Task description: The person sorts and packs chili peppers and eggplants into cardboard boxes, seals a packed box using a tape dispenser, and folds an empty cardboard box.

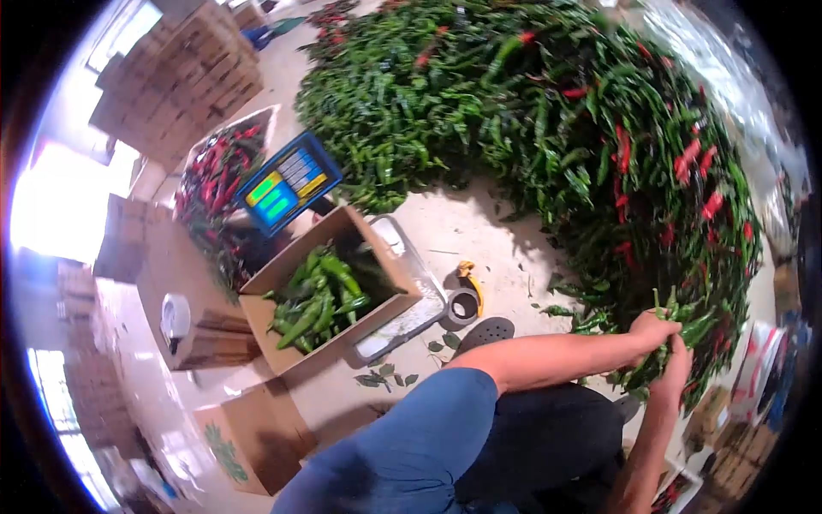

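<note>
My left hand (654, 331) and my right hand (675, 367) are close together at the lower right edge of a large pile of chili peppers (479, 103). Both are closed around a few long green peppers (692, 327), whose tips and stems stick out past my fingers. How many each hand holds is hidden. The pile is mostly green, with scattered red peppers (623, 150). To the left, an open cardboard box (338, 338) partly filled with green peppers sits on a scale (419, 287); the scale's lit display (288, 184) stands behind it.
A tape roll (462, 306) and a yellow-handled tool (470, 278) lie on the floor by my shoe. White tape (175, 315) rests on a carton at left. Another box (257, 437) is at lower left, stacked cartons (184, 81) behind, and plastic sheeting (719, 68) at right.
</note>
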{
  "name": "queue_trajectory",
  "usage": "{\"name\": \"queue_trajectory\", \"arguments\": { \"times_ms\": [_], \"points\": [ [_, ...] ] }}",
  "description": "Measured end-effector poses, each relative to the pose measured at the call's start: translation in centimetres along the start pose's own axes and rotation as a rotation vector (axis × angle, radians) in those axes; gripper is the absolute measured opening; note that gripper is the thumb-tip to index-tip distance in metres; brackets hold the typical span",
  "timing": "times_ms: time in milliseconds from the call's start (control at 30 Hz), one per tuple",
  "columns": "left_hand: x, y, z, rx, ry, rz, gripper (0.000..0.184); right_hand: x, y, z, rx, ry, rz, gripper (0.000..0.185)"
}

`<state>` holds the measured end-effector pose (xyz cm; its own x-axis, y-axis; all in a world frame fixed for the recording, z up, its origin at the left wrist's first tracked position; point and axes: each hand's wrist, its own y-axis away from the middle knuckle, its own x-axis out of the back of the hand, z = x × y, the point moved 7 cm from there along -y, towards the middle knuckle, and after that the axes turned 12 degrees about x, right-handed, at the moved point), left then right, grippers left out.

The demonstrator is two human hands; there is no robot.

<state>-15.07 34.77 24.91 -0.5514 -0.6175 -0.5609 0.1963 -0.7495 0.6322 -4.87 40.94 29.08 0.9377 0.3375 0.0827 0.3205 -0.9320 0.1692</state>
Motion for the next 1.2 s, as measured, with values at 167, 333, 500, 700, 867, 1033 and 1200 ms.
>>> {"name": "queue_trajectory", "arguments": {
  "times_ms": [167, 333, 500, 700, 867, 1033, 1200],
  "points": [
    [2.6, 16.3, 11.3, -0.470, 0.215, -0.103, 0.053, -10.9, 9.3, -14.0, 0.318, -0.101, -0.179, 0.040],
    [12.1, 32.2, 17.1, -0.991, 0.154, -0.003, 0.056, -21.0, 18.8, -17.0, 0.398, -0.241, -0.414, 0.056],
    [22.9, 43.9, 17.4, -0.924, -0.001, 0.167, 0.053, -32.0, 31.7, -16.6, 0.478, -0.435, -0.699, 0.055],
    [33.3, 51.8, 15.3, -0.713, -0.078, 0.405, 0.050, -40.1, 42.3, -11.2, 0.264, -0.579, -0.855, 0.068],
    [42.9, 52.2, 10.7, -0.500, -0.370, 0.591, 0.043, -42.5, 42.2, -3.2, 0.149, -0.193, -0.921, 0.037],
    [47.2, 53.1, 6.9, -0.184, -0.919, 0.933, 0.045, -41.6, 37.0, 2.6, -0.184, -0.113, -0.721, 0.032],
    [46.3, 56.7, 7.6, -0.112, -0.890, 1.095, 0.044, -41.0, 36.8, -2.3, -0.204, -0.126, -0.870, 0.019]
  ]
}}
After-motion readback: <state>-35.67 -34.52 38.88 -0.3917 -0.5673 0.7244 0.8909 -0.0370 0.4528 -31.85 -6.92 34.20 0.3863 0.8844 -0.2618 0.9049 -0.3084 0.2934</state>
